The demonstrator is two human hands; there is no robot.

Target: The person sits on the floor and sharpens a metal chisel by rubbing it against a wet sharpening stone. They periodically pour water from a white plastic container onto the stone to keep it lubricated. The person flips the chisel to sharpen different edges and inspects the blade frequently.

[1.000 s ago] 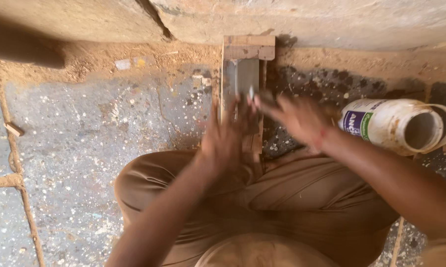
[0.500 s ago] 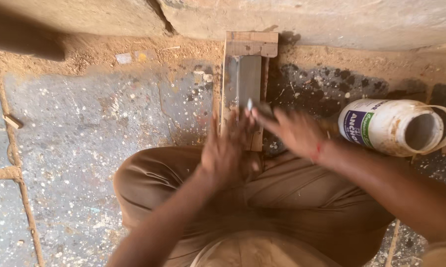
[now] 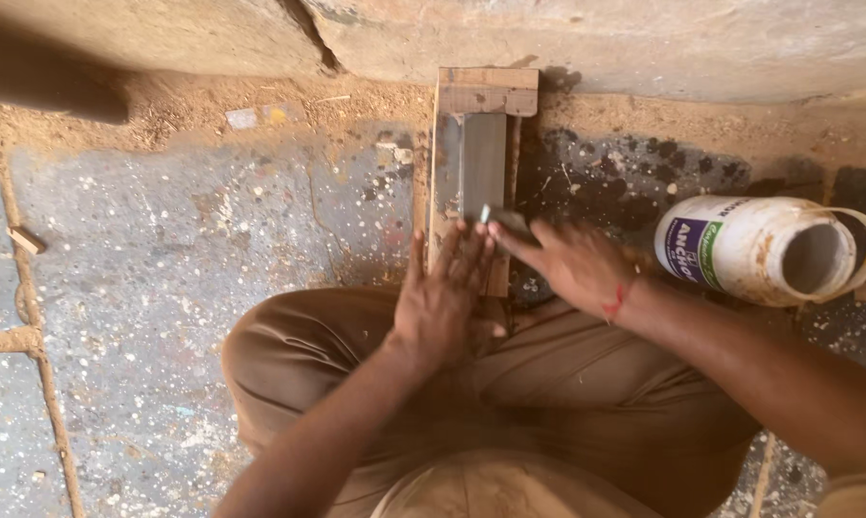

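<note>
Nearest the camera are the person's folded legs in tan trousers (image 3: 567, 403), seated on the speckled concrete floor (image 3: 164, 317). Just beyond the knees, the left hand (image 3: 443, 302) lies flat with fingers stretched out, pressing down on a small metal blade (image 3: 486, 213) at the near end of the sharpening stone (image 3: 483, 165). The right hand (image 3: 572, 264), a red thread at its wrist, is closed around the blade's near part, though what it grips is mostly hidden under the fingers. The grey stone sits in a wooden holder (image 3: 486, 91) that runs away to the base of the wall (image 3: 596, 38). To the right, a white plastic jar (image 3: 759, 249) lies on its side, mouth open.
</note>
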